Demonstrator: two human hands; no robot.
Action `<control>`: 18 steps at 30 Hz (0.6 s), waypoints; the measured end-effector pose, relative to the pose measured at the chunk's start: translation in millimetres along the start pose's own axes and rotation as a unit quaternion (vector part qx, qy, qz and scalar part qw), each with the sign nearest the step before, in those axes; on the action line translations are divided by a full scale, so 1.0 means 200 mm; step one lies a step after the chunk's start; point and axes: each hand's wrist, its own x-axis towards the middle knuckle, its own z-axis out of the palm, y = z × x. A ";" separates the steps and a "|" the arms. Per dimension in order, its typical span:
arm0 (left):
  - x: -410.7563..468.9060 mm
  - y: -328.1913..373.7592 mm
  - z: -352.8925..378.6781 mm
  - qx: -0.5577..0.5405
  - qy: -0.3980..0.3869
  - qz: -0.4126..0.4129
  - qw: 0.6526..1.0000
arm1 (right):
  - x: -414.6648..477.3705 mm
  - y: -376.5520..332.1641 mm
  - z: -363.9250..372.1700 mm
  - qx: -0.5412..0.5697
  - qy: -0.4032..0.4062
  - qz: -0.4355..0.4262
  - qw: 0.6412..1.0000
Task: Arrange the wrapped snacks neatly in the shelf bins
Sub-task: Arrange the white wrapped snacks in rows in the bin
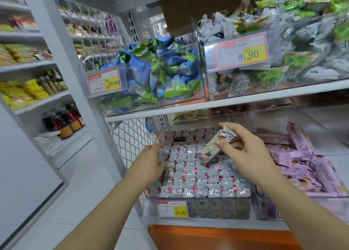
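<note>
A clear plastic bin (200, 210) on the lower shelf holds white wrapped snacks with red marks (196, 181), laid in tidy rows. My right hand (243, 155) pinches one wrapped snack (217, 144) between thumb and fingers, tilted just above the rows. Against the bin's left wall lies my left hand (151, 161), fingers reaching toward the snacks at that edge; whether it holds anything is unclear.
To the right, another bin holds a loose heap of purple wrapped snacks (306, 166). The shelf above carries bins of blue and green packets (160, 74) and grey and green packets (283, 47). An orange base (217, 236) runs below. A side aisle with bottles (62, 121) is at left.
</note>
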 end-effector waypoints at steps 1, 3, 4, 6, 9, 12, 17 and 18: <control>-0.01 0.00 -0.01 0.002 0.011 0.001 1.000 | -0.01 -0.01 0.00 0.002 0.000 -0.005 1.000; -0.01 0.00 -0.02 -0.008 0.042 0.004 0.999 | -0.02 -0.01 -0.02 -0.001 0.002 -0.009 1.000; -0.01 0.01 -0.02 -0.014 0.051 0.006 0.999 | -0.03 -0.01 -0.02 -0.010 0.006 -0.007 1.000; 0.00 0.01 -0.02 -0.009 0.041 0.015 0.999 | -0.03 -0.01 -0.05 -0.025 0.012 -0.004 1.000; 0.02 0.02 0.00 0.038 -0.001 0.019 0.999 | -0.03 0.00 -0.07 -0.039 0.011 -0.003 0.999; 0.04 0.05 0.02 0.093 -0.016 0.007 0.995 | -0.03 0.03 -0.07 -0.062 0.007 0.002 0.998; 0.07 0.09 0.01 0.106 -0.031 -0.040 0.993 | -0.03 0.05 -0.07 -0.097 0.008 -0.004 0.995; 0.07 0.10 0.00 0.096 -0.028 -0.048 0.994 | -0.03 0.05 -0.07 -0.095 0.009 -0.004 0.995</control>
